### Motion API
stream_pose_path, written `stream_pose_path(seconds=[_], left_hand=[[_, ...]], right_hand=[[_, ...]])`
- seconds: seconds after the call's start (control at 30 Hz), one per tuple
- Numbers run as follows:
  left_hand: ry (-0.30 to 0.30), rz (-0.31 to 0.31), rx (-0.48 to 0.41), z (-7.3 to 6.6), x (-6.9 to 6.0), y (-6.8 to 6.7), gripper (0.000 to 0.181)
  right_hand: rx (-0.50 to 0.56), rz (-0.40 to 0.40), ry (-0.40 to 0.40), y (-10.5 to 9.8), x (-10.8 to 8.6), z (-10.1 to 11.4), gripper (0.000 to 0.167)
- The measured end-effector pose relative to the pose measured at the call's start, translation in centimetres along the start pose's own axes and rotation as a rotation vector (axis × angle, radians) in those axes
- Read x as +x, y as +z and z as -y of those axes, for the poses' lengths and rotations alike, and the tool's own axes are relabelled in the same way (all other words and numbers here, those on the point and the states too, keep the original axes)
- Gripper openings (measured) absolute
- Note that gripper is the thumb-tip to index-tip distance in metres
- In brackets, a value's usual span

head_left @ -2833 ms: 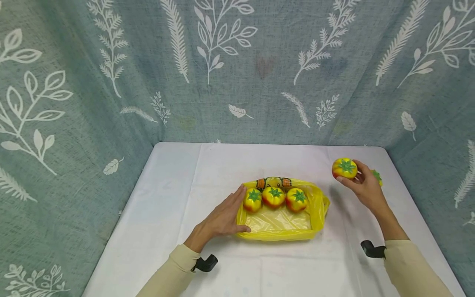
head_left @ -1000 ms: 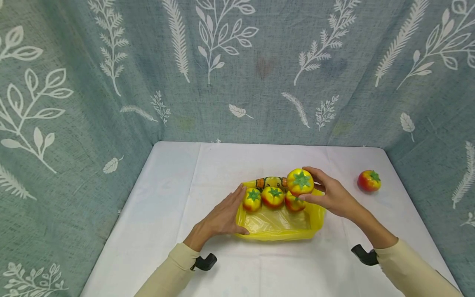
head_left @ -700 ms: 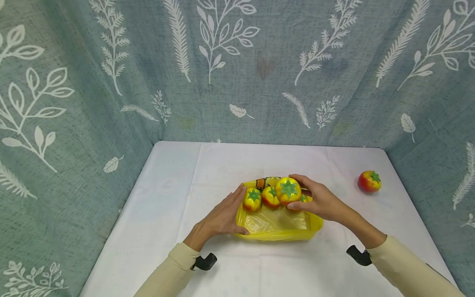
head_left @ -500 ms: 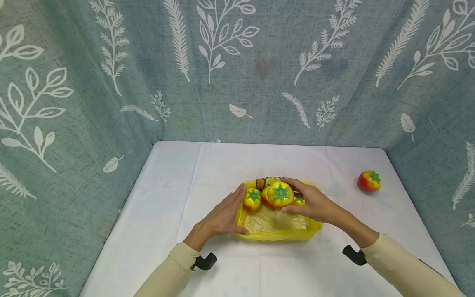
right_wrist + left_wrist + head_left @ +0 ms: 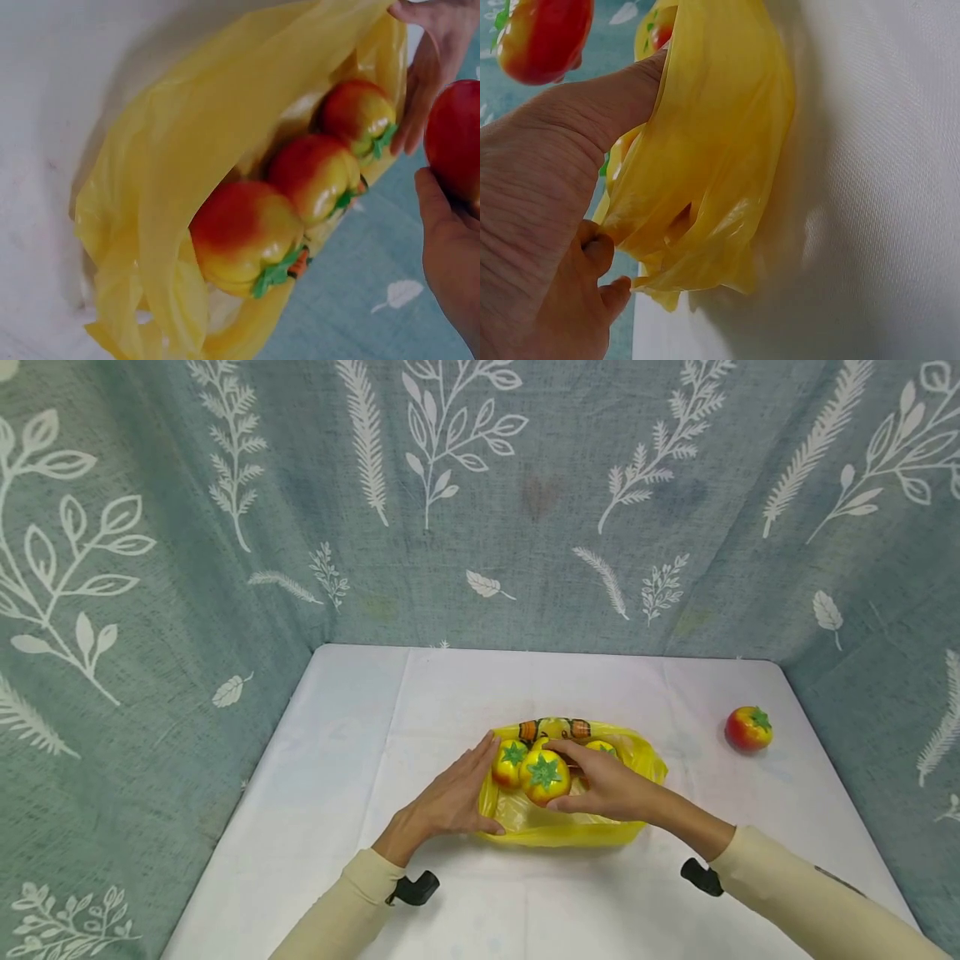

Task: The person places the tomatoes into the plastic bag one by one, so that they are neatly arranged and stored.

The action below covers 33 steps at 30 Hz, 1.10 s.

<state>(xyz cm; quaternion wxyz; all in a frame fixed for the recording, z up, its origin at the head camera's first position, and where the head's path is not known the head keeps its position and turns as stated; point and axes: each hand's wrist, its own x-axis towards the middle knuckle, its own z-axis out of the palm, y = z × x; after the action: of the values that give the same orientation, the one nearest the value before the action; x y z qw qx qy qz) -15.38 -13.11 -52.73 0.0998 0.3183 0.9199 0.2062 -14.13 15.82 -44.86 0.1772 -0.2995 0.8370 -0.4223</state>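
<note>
Plainly, everything turns on how the held fruit (image 5: 544, 779) lies against the yellow bag (image 5: 577, 836); it is above the open mouth, towards the left end, on the near side of the row inside; its leafy top faces up, and being nearly round it offers no clear long axis. The right hand (image 5: 611, 789) comes in from the right, its grip pinching the fruit between thumb and fingers, so the fruit sits to the left of the palm; the bag runs lengthwise from left to right, with the left fruit (image 5: 508, 760), the middle fruit (image 5: 540, 743) and the right fruit (image 5: 602, 747) ranged along its far side. From the head view the held fruit partly hides the middle one; whether it touches either neighbour cannot be told. The left hand (image 5: 447, 791) is spread at the bag's left end, thumb and fingers wide apart, just beside the held fruit; one loose fruit (image 5: 748, 729) rests on the desk (image 5: 420, 693), well apart to the right, nearer the right hand.
</note>
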Motion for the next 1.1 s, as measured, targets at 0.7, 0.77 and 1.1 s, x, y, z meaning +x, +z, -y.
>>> stream_pose_path(seconds=[0.7, 0.77, 1.1], left_hand=[[0.001, 0.007, 0.002, -0.1, 0.0, -0.3, 0.136], [0.003, 0.008, 0.003, -0.1, 0.0, -0.3, 0.137], [0.014, -0.006, 0.020, -0.1, -0.1, -0.2, 0.137]], right_hand=[[-0.032, 0.087, -0.034, 2.6, 1.3, -1.2, 0.078], [-0.046, 0.101, -0.018, 3.0, 1.3, -1.3, 0.078], [-0.091, 0.126, 0.025, 4.1, 1.7, -2.0, 0.079]])
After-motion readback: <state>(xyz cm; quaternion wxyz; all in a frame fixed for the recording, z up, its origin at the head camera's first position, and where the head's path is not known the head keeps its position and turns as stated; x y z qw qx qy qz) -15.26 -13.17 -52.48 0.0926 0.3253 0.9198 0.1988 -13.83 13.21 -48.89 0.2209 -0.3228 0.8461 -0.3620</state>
